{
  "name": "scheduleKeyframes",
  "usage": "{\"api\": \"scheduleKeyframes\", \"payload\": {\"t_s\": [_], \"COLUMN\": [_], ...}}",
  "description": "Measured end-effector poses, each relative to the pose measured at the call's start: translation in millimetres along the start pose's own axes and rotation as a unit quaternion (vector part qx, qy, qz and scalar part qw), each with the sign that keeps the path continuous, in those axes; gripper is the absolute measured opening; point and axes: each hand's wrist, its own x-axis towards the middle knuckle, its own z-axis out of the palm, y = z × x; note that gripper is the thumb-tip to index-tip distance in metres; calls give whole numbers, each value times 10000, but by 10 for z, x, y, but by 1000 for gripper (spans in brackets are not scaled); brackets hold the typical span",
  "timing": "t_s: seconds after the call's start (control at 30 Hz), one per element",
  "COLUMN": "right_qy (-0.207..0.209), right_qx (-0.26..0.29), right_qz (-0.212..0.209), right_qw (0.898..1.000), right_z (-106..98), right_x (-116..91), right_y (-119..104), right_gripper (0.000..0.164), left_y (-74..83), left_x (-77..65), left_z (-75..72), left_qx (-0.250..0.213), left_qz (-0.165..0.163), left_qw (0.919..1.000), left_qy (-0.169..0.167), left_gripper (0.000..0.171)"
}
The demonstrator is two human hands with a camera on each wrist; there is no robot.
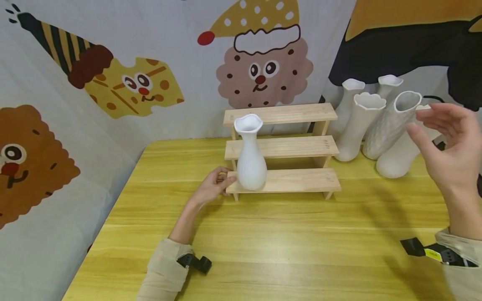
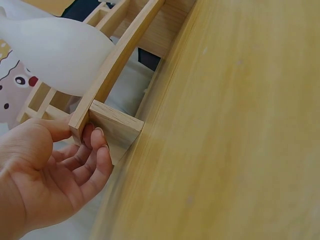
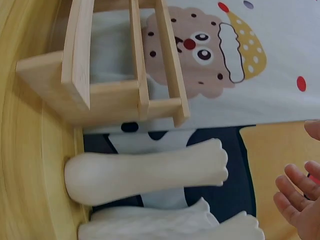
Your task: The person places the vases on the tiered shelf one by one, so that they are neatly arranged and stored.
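A white vase (image 1: 251, 163) with a wavy rim stands upright on the left part of the lowest step of a three-tier wooden rack (image 1: 297, 180). My left hand (image 1: 213, 184) grips the left end of that step; in the left wrist view the thumb lies on top and the curled fingers (image 2: 102, 165) are under the board. Raised at the right, my right hand (image 1: 453, 146) holds nothing, its thumb and fingers spread apart. It hangs in front of a smooth white vase (image 1: 393, 162), partly covering it; whether they touch cannot be told from the head view.
Several more white vases, among them a scallop-rimmed one (image 1: 352, 133) and a diamond-textured one (image 1: 391, 125), stand close together right of the rack. A cartoon-printed cloth (image 1: 188, 25) hangs behind the wooden table (image 1: 271, 251).
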Motion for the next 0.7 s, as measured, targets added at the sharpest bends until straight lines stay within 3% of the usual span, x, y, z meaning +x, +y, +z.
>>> {"api": "scheduleKeyframes", "payload": {"t_s": [0.5,0.7], "right_qy": [480,631], "right_qx": [-735,-1186], "right_qz": [69,432], "right_qw": [9961,9900], "right_z": [-237,-287], "right_x": [141,154], "right_y": [369,474], "right_gripper": [46,48], "left_y": [-20,-5], "left_x": [6,1], "left_z": [2,1], "left_qx": [26,2], "left_qz": [43,37], "left_qw": [10000,10000], "left_qy": [21,20], "left_gripper": [40,40]}}
